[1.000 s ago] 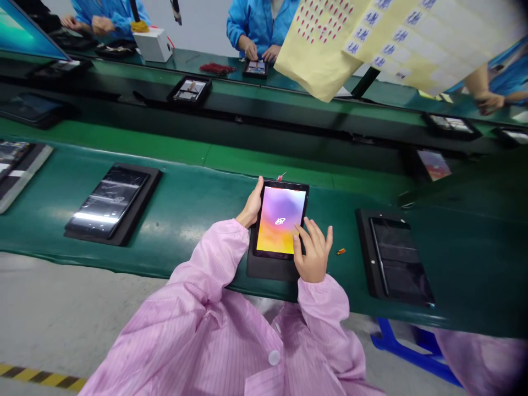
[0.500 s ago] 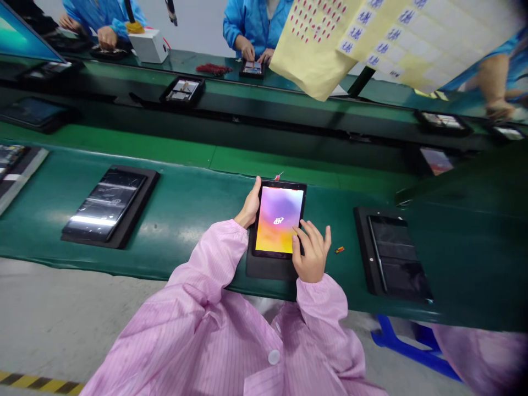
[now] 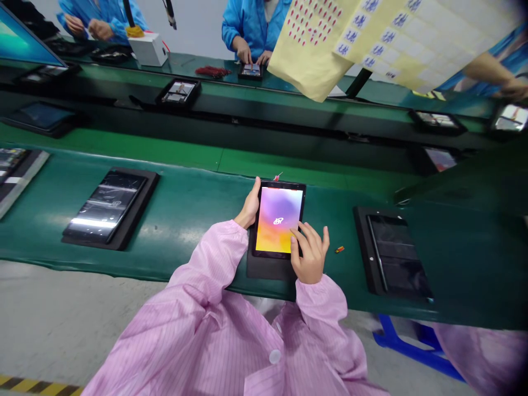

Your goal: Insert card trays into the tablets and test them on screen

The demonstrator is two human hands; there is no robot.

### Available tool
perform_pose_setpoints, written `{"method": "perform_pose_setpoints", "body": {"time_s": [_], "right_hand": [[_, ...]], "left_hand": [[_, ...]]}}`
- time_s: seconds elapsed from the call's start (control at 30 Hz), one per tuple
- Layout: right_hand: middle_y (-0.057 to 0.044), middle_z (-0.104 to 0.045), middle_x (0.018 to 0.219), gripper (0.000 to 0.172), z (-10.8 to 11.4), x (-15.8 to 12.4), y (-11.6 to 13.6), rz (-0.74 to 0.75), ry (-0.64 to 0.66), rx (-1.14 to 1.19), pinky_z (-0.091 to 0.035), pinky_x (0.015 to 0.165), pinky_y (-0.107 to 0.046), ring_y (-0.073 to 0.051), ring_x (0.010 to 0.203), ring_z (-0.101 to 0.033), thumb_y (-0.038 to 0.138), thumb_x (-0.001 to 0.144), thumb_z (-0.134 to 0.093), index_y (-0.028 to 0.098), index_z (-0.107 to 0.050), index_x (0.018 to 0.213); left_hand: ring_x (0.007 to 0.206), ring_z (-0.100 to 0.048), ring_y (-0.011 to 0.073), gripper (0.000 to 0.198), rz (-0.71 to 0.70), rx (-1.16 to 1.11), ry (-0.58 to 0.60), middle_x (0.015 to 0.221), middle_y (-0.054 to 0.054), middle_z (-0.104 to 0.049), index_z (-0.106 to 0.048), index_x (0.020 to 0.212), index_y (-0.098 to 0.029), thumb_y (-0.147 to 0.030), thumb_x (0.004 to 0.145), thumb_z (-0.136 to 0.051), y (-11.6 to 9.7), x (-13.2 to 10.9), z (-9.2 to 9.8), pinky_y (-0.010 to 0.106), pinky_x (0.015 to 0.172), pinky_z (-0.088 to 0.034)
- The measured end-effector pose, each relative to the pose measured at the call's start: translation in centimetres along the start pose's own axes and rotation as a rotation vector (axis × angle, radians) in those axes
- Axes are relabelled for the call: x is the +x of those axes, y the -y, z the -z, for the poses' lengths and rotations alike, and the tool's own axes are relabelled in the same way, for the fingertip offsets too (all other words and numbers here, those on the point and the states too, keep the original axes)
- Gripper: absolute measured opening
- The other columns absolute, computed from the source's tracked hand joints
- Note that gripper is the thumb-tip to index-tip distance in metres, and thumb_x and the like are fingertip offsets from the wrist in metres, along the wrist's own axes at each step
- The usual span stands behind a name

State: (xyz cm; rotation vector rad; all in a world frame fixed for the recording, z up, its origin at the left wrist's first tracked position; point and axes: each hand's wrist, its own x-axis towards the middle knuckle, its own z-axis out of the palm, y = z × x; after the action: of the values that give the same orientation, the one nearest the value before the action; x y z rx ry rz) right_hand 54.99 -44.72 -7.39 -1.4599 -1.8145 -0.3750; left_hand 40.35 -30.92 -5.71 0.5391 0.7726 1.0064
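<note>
A tablet (image 3: 276, 236) with a lit purple-to-orange screen and a white logo is tilted on a dark pad (image 3: 268, 269) at the bench's front edge. Around its left edge is my left hand (image 3: 249, 208), the thumb along the upper side and the other fingers hidden. Over the lower right of the screen hovers or rests my right hand (image 3: 310, 250), fingers spread and holding nothing; contact with the glass cannot be made out. Just beyond the tablet's top edge lies a small red-and-white piece (image 3: 276, 177). A tiny red-and-yellow piece (image 3: 339, 249) lies right of my right hand.
Dark tablets on pads lie to the left (image 3: 108, 203) and right (image 3: 398, 253) on the green bench (image 3: 198, 220). Across a lower channel, people in blue handle opened devices. Yellow sheets (image 3: 307, 66) hang at upper right; a blue stool (image 3: 412, 346) stands below.
My right hand has shifted very slightly left over the screen. My left hand keeps its place. Across the line, the co-workers' hands have moved, and a device at far right shows more fully.
</note>
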Motion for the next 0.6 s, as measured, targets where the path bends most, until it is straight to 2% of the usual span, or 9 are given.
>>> {"method": "perform_pose_setpoints", "body": {"time_s": [0.3,0.47,0.6], "right_hand": [[-0.011,-0.070,0.115,0.021,-0.3,0.6,0.6,0.037,0.013,-0.013,-0.027,0.115,-0.053,-0.023,0.113,-0.062,0.020,0.093,-0.052,0.015,-0.067,0.107],[-0.013,-0.054,0.140,0.049,-1.8,3.7,1.9,0.123,0.144,-0.118,-0.011,0.117,-0.058,-0.028,0.130,-0.048,0.041,0.097,-0.044,0.013,-0.050,0.136],[-0.012,-0.041,0.150,0.061,-3.0,4.9,2.7,0.084,0.283,-0.186,-0.005,0.117,-0.058,-0.031,0.138,-0.037,0.052,0.097,-0.037,0.013,-0.041,0.144]], "left_hand": [[0.082,-0.072,0.0242,0.070,0.022,-0.014,0.032,0.091,0.010,-0.076,-0.075,0.094,-0.013,-0.075,0.081,-0.045,-0.1,-0.1,0.0,0.033,0.083,-0.054],[0.093,-0.071,0.0279,0.067,0.028,-0.017,-0.012,0.094,0.011,-0.076,-0.074,0.095,-0.013,-0.073,0.082,-0.046,-0.1,0.0,-0.1,0.036,0.090,-0.052],[0.101,-0.069,0.0273,0.063,0.000,-0.047,0.019,0.097,0.009,-0.076,-0.072,0.105,-0.016,-0.070,0.084,-0.046,-0.1,0.0,-0.1,0.036,0.095,-0.051]]}}
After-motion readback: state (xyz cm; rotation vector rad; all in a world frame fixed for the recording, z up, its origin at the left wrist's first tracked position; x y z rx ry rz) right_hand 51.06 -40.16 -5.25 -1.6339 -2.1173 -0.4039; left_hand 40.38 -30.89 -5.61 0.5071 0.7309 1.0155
